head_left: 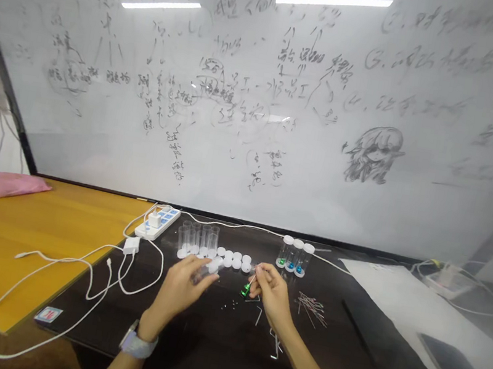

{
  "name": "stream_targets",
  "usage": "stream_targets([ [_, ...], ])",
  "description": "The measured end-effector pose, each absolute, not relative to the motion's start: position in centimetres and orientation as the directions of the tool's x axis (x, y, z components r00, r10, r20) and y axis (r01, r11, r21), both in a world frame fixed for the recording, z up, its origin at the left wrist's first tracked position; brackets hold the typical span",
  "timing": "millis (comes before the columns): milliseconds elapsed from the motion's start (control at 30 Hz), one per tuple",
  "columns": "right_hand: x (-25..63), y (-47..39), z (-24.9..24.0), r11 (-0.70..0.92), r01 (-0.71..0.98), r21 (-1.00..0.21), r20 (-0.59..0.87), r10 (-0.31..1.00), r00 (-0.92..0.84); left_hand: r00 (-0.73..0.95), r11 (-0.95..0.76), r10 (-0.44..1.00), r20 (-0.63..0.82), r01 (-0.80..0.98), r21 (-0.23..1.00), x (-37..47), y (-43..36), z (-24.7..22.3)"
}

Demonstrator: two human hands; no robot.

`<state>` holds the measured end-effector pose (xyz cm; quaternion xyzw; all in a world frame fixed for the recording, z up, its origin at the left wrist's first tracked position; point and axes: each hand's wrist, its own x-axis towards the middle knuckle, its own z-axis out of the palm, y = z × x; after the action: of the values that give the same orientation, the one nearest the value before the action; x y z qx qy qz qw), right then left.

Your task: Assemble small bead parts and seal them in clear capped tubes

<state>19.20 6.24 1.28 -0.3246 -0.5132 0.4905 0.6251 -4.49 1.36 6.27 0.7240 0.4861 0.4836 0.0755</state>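
My left hand (184, 284) is closed around a clear tube (205, 270) with a white end, tilted toward the right. My right hand (271, 291) pinches a thin rod with a shiny green piece (245, 290) at its lower end, just above the dark tabletop. Behind my left hand stand several clear tubes (194, 237), and beside them lie several round white caps (238, 258). White-capped tubes (295, 256) with green and blue pieces inside stand beyond my right hand. Tiny bits (230, 305) and L-shaped hex keys (258, 316) are scattered below the hands.
A bundle of thin rods (311, 308) lies to the right, near a dark stick (358, 332). A power strip (158, 223) and loose white cables (92, 272) occupy the left. White paper (381, 280) and a dark flat device (456, 367) are far right. A whiteboard (230, 169) stands behind.
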Motion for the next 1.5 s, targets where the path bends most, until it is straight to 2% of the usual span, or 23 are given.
stream_targets([
  [133,19.6,6.3,1.9,0.280,-0.404,-0.871,0.265,0.960,0.094,0.135,-0.537,0.826,0.547,0.484,0.691,-1.5,0.3,5.3],
  [333,19.3,6.1,2.0,0.296,-0.428,-0.854,0.253,0.955,0.155,0.170,-0.528,0.842,0.512,0.459,0.715,0.3,0.4,4.0],
  [567,18.6,5.8,0.8,0.321,-0.270,-0.908,0.334,0.943,-0.002,0.080,-0.484,0.849,0.523,0.516,0.707,0.1,1.2,3.3],
  [867,19.9,5.9,1.0,0.412,-0.068,-0.908,0.417,0.886,-0.200,-0.006,-0.474,0.852,0.524,0.417,0.775,-1.0,2.1,2.2],
  [1100,19.9,5.3,0.9,0.462,0.135,-0.877,0.411,0.864,-0.290,-0.039,-0.437,0.881,0.472,0.320,0.841,-1.0,2.1,2.0],
  [1300,20.0,4.5,2.0,0.503,0.167,-0.848,0.418,0.828,-0.373,-0.034,-0.457,0.869,0.494,0.328,0.827,-1.1,2.0,2.1],
  [1500,20.3,3.7,2.4,0.434,0.125,-0.892,0.285,0.755,-0.591,0.109,-0.493,0.866,0.489,0.349,0.797,-1.1,1.9,1.9],
])
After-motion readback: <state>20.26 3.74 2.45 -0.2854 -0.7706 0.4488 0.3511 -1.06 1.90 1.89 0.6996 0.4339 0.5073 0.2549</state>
